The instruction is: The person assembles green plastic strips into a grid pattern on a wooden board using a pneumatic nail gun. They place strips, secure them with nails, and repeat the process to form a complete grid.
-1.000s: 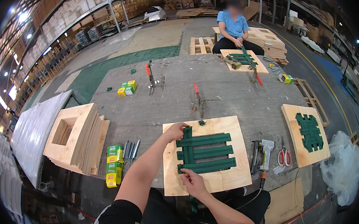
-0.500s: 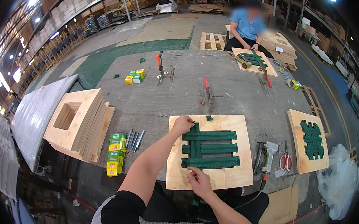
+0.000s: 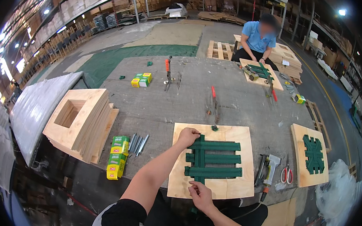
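Observation:
A square plywood board (image 3: 243,188) lies at the table's near edge. Three green webbing straps (image 3: 223,172) cross its opening from side to side, and an upright green strap (image 3: 201,150) runs across them near their left ends. My left hand (image 3: 189,136) pinches the upright strap's far end, at the board's upper left. Close to the near edge of the board is my right hand (image 3: 200,195), fingers curled over the same strap where it passes beneath. What those fingers grip is hidden. A bit of green shows below the board.
Left are yellow-green boxes (image 3: 117,159), metal staple strips (image 3: 139,143) and stacked plywood frames (image 3: 77,120). Right are a staple gun (image 3: 273,165), red-handled scissors (image 3: 286,175) and a finished webbed board (image 3: 306,176). Red-handled toggle clamps (image 3: 213,96) stand ahead. A person in blue (image 3: 257,38) works opposite.
The view has shifted, so the board sits lower in the picture. The upright strap's near part now shows crossing the nearest strap toward my right hand. My left hand remains at its far end.

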